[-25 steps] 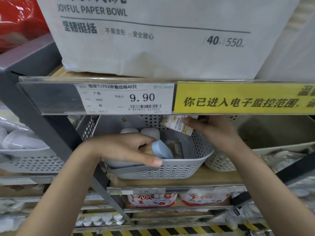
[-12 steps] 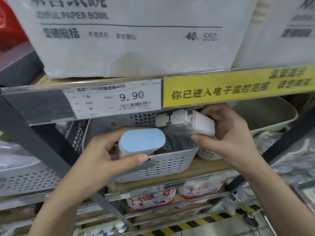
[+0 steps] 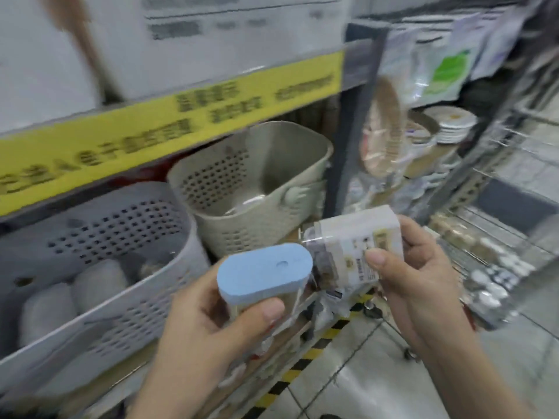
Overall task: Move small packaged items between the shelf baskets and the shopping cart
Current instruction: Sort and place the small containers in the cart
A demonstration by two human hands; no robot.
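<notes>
My left hand (image 3: 208,322) grips a small packaged item with a light blue oval lid (image 3: 263,272), held in front of the shelf. My right hand (image 3: 420,276) grips a white packaged item in clear wrap with a label (image 3: 354,246), just right of the blue one. Both are outside the grey perforated basket (image 3: 127,246) at the lower left, which still holds several pale rounded items (image 3: 99,279). A beige basket (image 3: 257,189) stands behind it on the same shelf. The wire shopping cart (image 3: 490,237) is at the right with small packages inside.
A yellow notice strip (image 3: 169,128) runs along the shelf edge above the baskets, with large white boxes (image 3: 211,34) on top. A grey upright post (image 3: 348,140) separates shelves of plates and bagged goods at the right. Tiled floor with black-yellow tape lies below.
Both hands have pulled their items out of the grey basket and away from the shelf. The view has swung right, bringing the beige basket and shopping cart into sight.
</notes>
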